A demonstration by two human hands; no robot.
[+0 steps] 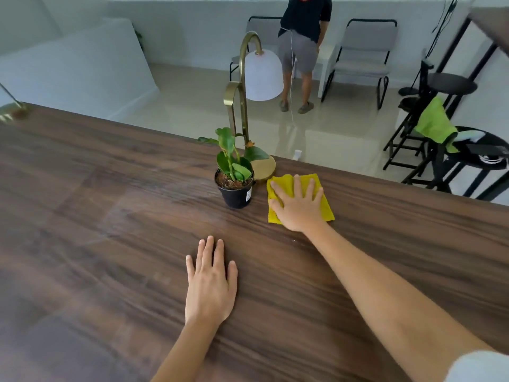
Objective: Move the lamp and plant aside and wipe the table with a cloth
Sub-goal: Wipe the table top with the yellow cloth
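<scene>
- Head view: right hand (298, 204) lies flat, fingers spread, pressing the yellow cloth (325, 205) onto the table (110, 216), likely for wiping.
- Potted plant (234, 175) and lamp (249, 106) stand just left of it.
- Left hand (210, 285) rests open, empty, probably bracing.

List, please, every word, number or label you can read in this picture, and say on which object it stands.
No text can be read here.
White sticker on the black plant pot: has dark marks, too small and blurred to read.
Lamp, yellow cloth, table: no text visible.

Pot label (248, 194) unreadable; nothing legible
</scene>
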